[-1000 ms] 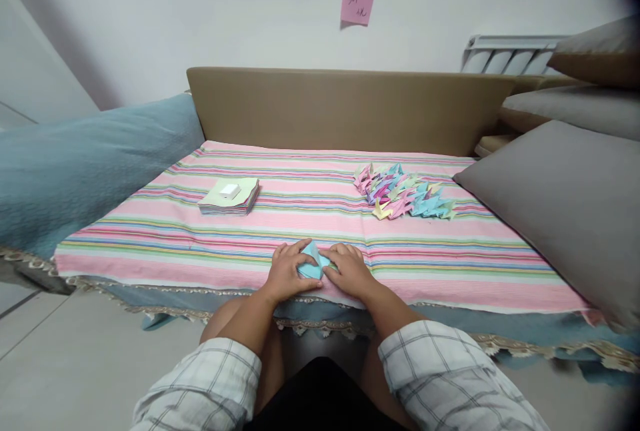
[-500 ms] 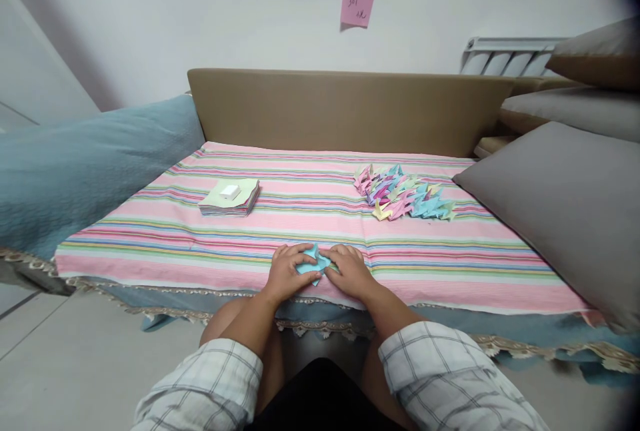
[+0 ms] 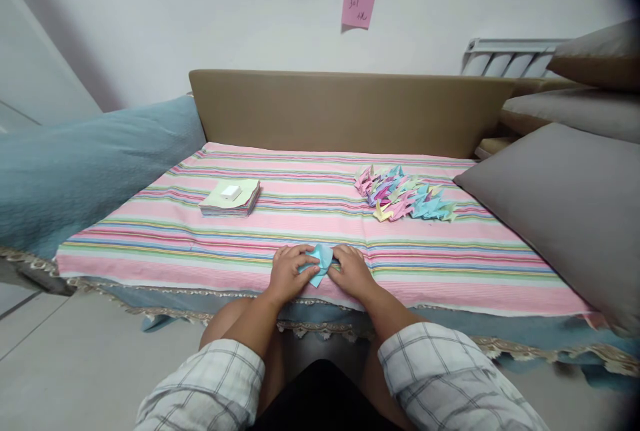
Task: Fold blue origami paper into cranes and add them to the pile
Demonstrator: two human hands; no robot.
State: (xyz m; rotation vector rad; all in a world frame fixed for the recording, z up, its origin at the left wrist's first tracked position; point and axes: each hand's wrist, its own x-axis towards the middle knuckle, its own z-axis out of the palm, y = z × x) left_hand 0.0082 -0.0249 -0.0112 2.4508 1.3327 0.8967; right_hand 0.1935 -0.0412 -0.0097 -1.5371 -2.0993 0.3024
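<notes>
Folding of the blue paper (image 3: 324,255) was shared by both hands near the near edge of the striped cloth (image 3: 310,208). Its left part was gripped by the left hand (image 3: 291,273); its right edge was met by the right hand (image 3: 353,271), half curled, though whether it was pinched could not be told. For a crisp crease, the left part was best held firmly and the raised flap aligned before being pressed. Farther off, a paper stack (image 3: 215,202) was topped by a white block (image 3: 231,192) on the left, and folded paper pieces (image 3: 400,196) were clustered on the right.
</notes>
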